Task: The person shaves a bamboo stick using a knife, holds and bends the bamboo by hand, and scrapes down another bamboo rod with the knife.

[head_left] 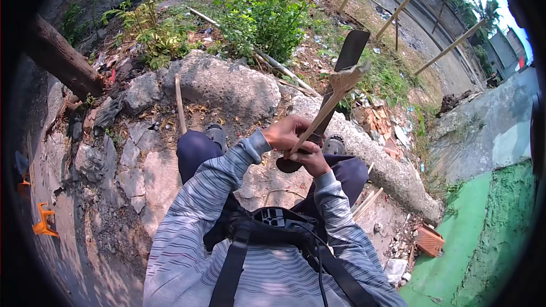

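A machete [351, 51] with a wide dark blade points up and to the right, its dark handle end low between my hands. Crossing over it is a pale wooden stick [327, 115] with a thick knotted upper end. My left hand [287, 132] is closed around the middle part, its fingers partly hidden behind the stick. Lower down, my right hand [310, 159] is closed with the stick's thin end at its fingers, close to the machete handle. Which fingers bear on the handle is hard to tell.
Concrete slabs [227, 82] run across in front of my feet. A wooden stick [180, 104] leans by my left knee. Thin sticks [368, 203] lie at the right. An orange plastic object [45, 220] stands far left, a terracotta block [429, 241] near the green wall [455, 244].
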Tool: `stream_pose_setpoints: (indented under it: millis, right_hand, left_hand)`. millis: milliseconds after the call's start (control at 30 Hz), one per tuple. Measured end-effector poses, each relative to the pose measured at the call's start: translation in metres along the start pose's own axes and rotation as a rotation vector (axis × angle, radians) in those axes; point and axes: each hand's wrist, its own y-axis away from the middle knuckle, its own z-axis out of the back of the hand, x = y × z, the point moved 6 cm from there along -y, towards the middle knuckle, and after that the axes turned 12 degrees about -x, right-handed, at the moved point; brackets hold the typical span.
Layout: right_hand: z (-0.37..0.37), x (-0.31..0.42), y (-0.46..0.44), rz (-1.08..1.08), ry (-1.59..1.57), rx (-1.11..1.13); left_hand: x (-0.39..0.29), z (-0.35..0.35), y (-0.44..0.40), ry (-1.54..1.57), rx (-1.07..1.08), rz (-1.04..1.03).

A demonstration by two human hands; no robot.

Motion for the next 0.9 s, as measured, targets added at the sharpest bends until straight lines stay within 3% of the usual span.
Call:
stream_pose_setpoints:
  millis: [167,467,567,633,900]
  right_hand:
    - [0.000,0.001,0.001,-0.055,0.017,-0.025]
    - [-0.008,0.017,-0.004,0.064,0.015,-0.013]
    - [-0.010,0.010,-0.006,0.072,0.062,0.111]
    - [-0.013,0.014,-0.005,0.028,0.054,-0.023]
    - [-0.022,0.006,-0.005,0.073,0.168,0.003]
  left_hand:
    - [0.009,0.003,-0.005,0.067,-0.049,0.004]
    - [-0.013,0.016,-0.004,0.080,-0.219,0.003]
    - [-0.020,0.024,-0.003,0.212,-0.255,0.041]
    - [-0.024,0.029,-0.003,0.191,-0.265,0.009]
    - [-0.044,0.039,0.002,0.233,-0.377,-0.106]
